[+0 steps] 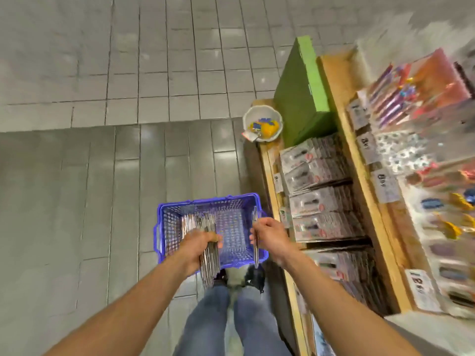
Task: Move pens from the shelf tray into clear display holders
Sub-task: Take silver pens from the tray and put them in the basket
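Note:
A blue plastic basket (232, 201) stands on the tiled floor just in front of my feet. My left hand (203, 242) grips a thick bundle of dark pens (209, 265) over the basket's left half. My right hand (270, 233) holds a single thin pen (255, 217) upright over the basket's right rim. More pens lie in the basket behind my left hand. No clear display holder can be made out; the shelf side of the frame is blurred.
A wooden shelf unit (365, 181) runs along the right, with packaged goods (318, 176) below and colourful stationery (416, 98) with price tags above. A white bowl (262, 123) of small items sits at the shelf's far end beside a green box (300, 93). Grey tiled floor lies to the left.

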